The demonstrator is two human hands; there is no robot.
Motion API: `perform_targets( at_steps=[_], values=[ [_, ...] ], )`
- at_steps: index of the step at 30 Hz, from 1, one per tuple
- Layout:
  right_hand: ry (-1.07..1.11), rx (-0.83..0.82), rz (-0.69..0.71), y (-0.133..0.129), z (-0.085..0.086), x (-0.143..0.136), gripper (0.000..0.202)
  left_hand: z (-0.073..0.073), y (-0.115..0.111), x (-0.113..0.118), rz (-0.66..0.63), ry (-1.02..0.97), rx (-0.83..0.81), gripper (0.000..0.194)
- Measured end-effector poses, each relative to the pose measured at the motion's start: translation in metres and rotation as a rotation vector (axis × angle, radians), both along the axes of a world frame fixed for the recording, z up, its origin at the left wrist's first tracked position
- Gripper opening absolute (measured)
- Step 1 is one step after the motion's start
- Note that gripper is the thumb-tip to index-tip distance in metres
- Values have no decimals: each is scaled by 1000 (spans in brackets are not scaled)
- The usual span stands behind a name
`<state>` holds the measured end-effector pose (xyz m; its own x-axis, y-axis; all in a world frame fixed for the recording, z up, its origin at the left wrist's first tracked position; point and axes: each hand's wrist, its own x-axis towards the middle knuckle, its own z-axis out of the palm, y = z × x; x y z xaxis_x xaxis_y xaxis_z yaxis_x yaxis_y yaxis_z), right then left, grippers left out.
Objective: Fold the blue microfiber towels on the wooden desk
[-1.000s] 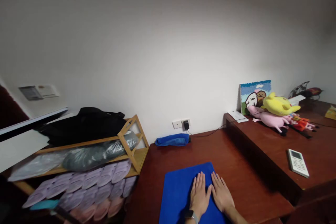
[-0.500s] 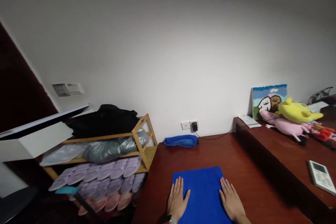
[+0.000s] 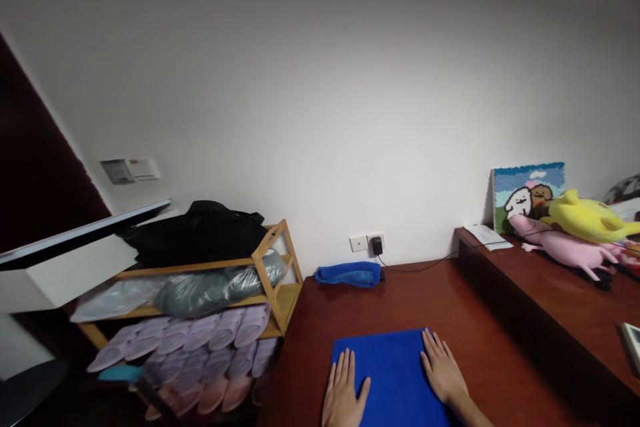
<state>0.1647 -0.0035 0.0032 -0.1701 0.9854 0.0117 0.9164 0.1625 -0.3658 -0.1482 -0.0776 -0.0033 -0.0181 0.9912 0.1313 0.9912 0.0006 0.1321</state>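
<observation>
Head view: blue cloth lies partly under both hands.

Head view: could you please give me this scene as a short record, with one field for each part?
Left grip: open, palm down at the left edge of the blue cloth
Right grip: open, palm down at its right edge
Cloth: flat on the reddish-brown table
Near wall: blue bundle, black plug in a socket
Left side: wooden rack with slippers, black bag on top
Right side: pink plush toy, yellow plush toy, picture behind
</observation>
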Motion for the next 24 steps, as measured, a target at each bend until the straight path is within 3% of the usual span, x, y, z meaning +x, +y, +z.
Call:
perform_targets(
  at_steps=[8, 11, 13, 15, 18, 20, 22, 24],
  values=[
    [-34, -42, -20, -6, 17, -2, 70, 13, 2, -1, -7, 4, -83, 81],
    [-29, -46, -23, -7, 21, -3, 70, 17, 8, 6, 18, 3, -26, 78],
    [-24, -43, -24, -7, 22, -3, 70, 19, 16, 28, 2, 0, 54, 73],
    [-20, -45, -24, -7, 23, -3, 69, 22, 28, 63, -89, -11, 72, 70],
    [-18, -57, -11, -6, 23, -2, 68, 23, 49, 127, -264, -45, 9, 69],
    [-31, -68, 6, -6, 23, -1, 67, 21, 60, 159, -314, -70, -35, 68],
    [-40, -72, 12, -5, 22, -1, 66, 18, 66, 171, -315, -84, -70, 68],
    [-26, -67, -1, -5, 22, 0, 67, 16, 66, 161, -289, -77, -88, 70]
  ],
)
